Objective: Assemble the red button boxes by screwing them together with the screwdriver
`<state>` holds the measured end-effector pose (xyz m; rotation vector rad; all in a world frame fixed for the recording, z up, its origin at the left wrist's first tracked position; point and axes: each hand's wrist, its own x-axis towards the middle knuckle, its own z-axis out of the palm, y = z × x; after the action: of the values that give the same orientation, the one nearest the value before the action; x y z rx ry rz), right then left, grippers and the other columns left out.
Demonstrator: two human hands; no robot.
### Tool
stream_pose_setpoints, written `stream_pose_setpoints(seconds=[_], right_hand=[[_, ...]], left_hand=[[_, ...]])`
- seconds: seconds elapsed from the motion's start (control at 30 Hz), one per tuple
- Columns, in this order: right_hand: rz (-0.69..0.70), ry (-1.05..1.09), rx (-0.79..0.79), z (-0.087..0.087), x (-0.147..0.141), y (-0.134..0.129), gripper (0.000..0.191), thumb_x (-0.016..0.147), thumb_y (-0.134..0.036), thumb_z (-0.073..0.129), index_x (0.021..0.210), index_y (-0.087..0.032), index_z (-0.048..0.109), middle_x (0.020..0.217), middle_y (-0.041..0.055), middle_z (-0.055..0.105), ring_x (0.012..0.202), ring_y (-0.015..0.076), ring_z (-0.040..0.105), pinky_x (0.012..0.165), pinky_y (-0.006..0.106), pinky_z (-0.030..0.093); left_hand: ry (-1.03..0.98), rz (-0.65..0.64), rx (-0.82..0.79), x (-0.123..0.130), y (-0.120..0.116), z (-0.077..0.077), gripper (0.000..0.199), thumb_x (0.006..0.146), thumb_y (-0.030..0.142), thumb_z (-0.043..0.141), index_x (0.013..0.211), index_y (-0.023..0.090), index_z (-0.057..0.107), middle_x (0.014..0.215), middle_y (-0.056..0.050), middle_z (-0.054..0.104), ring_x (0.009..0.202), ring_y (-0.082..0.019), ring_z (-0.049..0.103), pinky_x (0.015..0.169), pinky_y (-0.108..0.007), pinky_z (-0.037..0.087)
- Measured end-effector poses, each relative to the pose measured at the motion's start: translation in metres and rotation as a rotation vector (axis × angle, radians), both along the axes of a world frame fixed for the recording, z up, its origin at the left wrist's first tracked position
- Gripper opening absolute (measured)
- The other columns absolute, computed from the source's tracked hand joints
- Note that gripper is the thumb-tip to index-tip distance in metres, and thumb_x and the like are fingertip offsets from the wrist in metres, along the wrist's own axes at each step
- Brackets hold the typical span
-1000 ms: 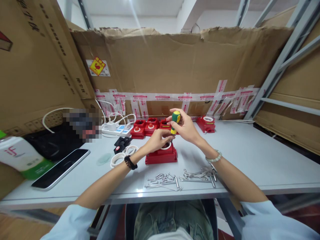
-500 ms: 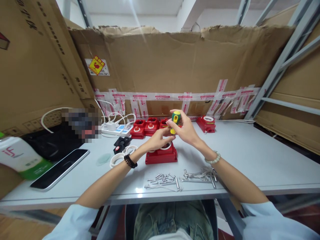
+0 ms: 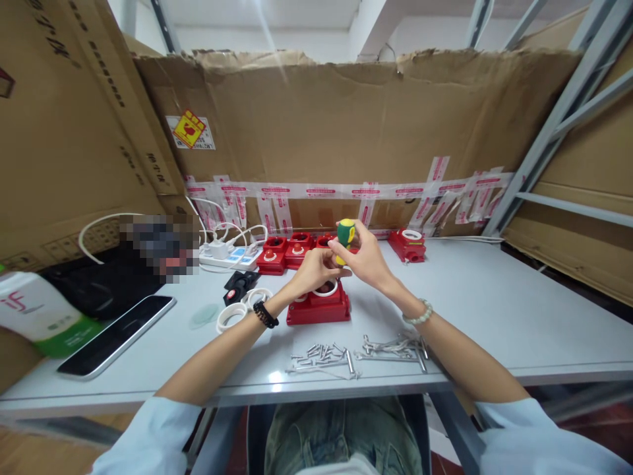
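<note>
My right hand point(image 3: 370, 258) is wrapped round the green and yellow handle of a screwdriver point(image 3: 345, 232), held upright with its butt end on top. Just below that handle, the fingers of my left hand point(image 3: 316, 269) are pinched together; what lies between them is hidden. Both hands are over a red housing point(image 3: 319, 313) with a white ring point(image 3: 332, 290) round its opening. The screwdriver's tip is covered by my left fingers, so I cannot tell what it touches.
Loose screws point(image 3: 324, 353) and metal rods with cords point(image 3: 395, 346) lie near the front edge. White rings point(image 3: 231, 318), black parts point(image 3: 241, 285) and a phone point(image 3: 119, 336) are on the left. Red housings point(image 3: 271, 256) stand behind, another point(image 3: 408, 245) at right.
The screwdriver handle has turned a little in my right hand and leans slightly differently. My left hand has shifted slightly, uncovering more of the white ring.
</note>
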<state>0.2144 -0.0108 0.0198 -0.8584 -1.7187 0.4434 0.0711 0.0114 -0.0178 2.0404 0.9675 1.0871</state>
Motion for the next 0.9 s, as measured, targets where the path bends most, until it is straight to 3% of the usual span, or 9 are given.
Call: stream_pose_setpoints(seconds=[0.07, 0.13, 0.27, 0.43, 0.57, 0.63, 0.77, 0.9], right_hand=[[-0.011, -0.011, 0.021, 0.0, 0.0002, 0.0, 0.025, 0.079, -0.036, 0.065, 0.095, -0.02, 0.054, 0.08, 0.0007, 0.063, 0.074, 0.0166, 0.062, 0.071, 0.031, 0.05], [-0.028, -0.02, 0.027, -0.0001, 0.0006, 0.0003, 0.023, 0.08, -0.037, 0.064, 0.093, -0.02, 0.055, 0.081, 0.0016, 0.064, 0.074, 0.0174, 0.062, 0.073, 0.033, 0.051], [-0.025, -0.01, 0.007, -0.001, 0.0018, 0.0022, 0.027, 0.081, -0.038, 0.063, 0.1, -0.019, 0.057, 0.091, 0.0047, 0.068, 0.082, 0.019, 0.064, 0.077, 0.034, 0.052], [-0.026, 0.013, -0.019, -0.0029, 0.0019, 0.0037, 0.037, 0.08, -0.039, 0.064, 0.11, -0.018, 0.056, 0.084, 0.0026, 0.068, 0.075, 0.0172, 0.064, 0.074, 0.033, 0.052], [0.025, 0.039, 0.0, -0.0024, 0.0005, 0.0027, 0.03, 0.079, -0.037, 0.066, 0.101, -0.019, 0.055, 0.09, 0.0043, 0.068, 0.082, 0.0186, 0.066, 0.077, 0.033, 0.053], [0.011, 0.03, 0.016, -0.0018, 0.0006, 0.0023, 0.026, 0.079, -0.037, 0.065, 0.097, -0.019, 0.056, 0.091, 0.0049, 0.068, 0.084, 0.0193, 0.066, 0.079, 0.035, 0.053], [-0.03, 0.015, -0.007, -0.0023, 0.0024, 0.0032, 0.029, 0.081, -0.04, 0.063, 0.1, -0.019, 0.058, 0.089, 0.0048, 0.068, 0.08, 0.0199, 0.066, 0.078, 0.036, 0.053], [-0.018, 0.012, -0.019, -0.0041, 0.0035, 0.0049, 0.034, 0.082, -0.043, 0.062, 0.105, -0.018, 0.058, 0.087, 0.0035, 0.066, 0.079, 0.0186, 0.065, 0.077, 0.035, 0.052]], left_hand=[[0.026, 0.002, 0.031, -0.0008, -0.0013, 0.0012, 0.029, 0.07, 0.038, 0.075, 0.071, 0.012, 0.061, 0.064, -0.001, 0.065, 0.062, -0.015, 0.059, 0.057, -0.023, 0.045], [0.034, -0.073, 0.038, -0.003, -0.0035, 0.0035, 0.026, 0.076, 0.036, 0.071, 0.081, 0.011, 0.065, 0.076, -0.004, 0.069, 0.072, -0.017, 0.063, 0.066, -0.025, 0.049], [0.011, -0.225, -0.077, -0.0086, -0.005, 0.0066, 0.026, 0.08, 0.036, 0.065, 0.088, 0.011, 0.068, 0.087, -0.008, 0.073, 0.081, -0.019, 0.066, 0.077, -0.029, 0.051], [-0.015, -0.118, -0.064, -0.0064, -0.0019, 0.003, 0.026, 0.073, 0.037, 0.072, 0.073, 0.012, 0.065, 0.074, -0.006, 0.07, 0.069, -0.017, 0.064, 0.069, -0.029, 0.051], [-0.033, -0.004, 0.037, -0.0039, -0.0025, 0.0006, 0.03, 0.071, 0.039, 0.075, 0.072, 0.013, 0.059, 0.068, -0.001, 0.065, 0.063, -0.015, 0.06, 0.062, -0.025, 0.049], [-0.015, -0.026, 0.064, -0.0051, -0.0038, 0.0015, 0.027, 0.074, 0.037, 0.073, 0.081, 0.013, 0.06, 0.076, -0.002, 0.067, 0.07, -0.015, 0.062, 0.069, -0.027, 0.05], [0.003, -0.218, 0.003, -0.009, -0.0053, 0.0053, 0.026, 0.082, 0.032, 0.064, 0.1, 0.013, 0.066, 0.099, -0.009, 0.072, 0.09, -0.02, 0.066, 0.09, -0.035, 0.05], [-0.036, -0.18, -0.1, -0.0091, -0.0038, 0.006, 0.024, 0.08, 0.034, 0.066, 0.086, 0.011, 0.07, 0.085, -0.01, 0.074, 0.085, -0.023, 0.068, 0.086, -0.037, 0.052]])
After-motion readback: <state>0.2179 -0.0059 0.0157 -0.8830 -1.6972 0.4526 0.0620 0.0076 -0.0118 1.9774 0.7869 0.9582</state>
